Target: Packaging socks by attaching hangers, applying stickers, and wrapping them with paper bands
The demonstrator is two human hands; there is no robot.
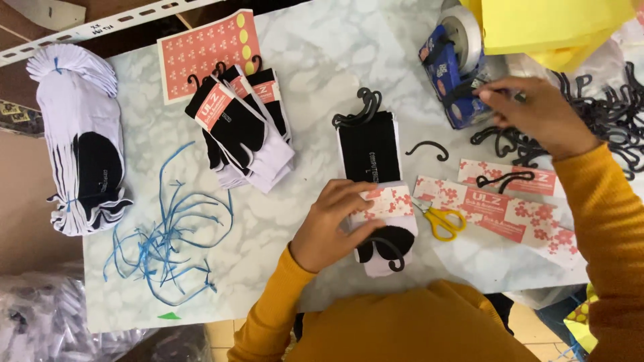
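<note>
From the head view, the left hand point(333, 224) sits just below the middle of the frame, fingers curled and pinching a pink flowered paper band point(386, 201) around a folded pair of socks point(386, 251), white with black toes, pressed flat on the marbled table point(302, 80); a black plastic hook point(392, 251) lies across the lower end of that pair; just above it a stack of black socks point(367, 154) with hooks at the top touches the pair's upper edge. The right hand point(537, 114) reaches to the upper right, fingertips pinched together at a blue tape dispenser point(449, 74) with a roll of clear tape; I cannot tell what sits between the fingers. Beside it, at the right edge, a heap of black hooks point(604, 114); below that, loose pink bands point(503, 208) and yellow scissors point(444, 221). Centre left holds a pile of banded socks point(245, 131); far left, a bundle of white socks point(80, 134); lower left, a tangle of blue ties point(168, 241); upper left, a pink sticker sheet point(208, 47).
</note>
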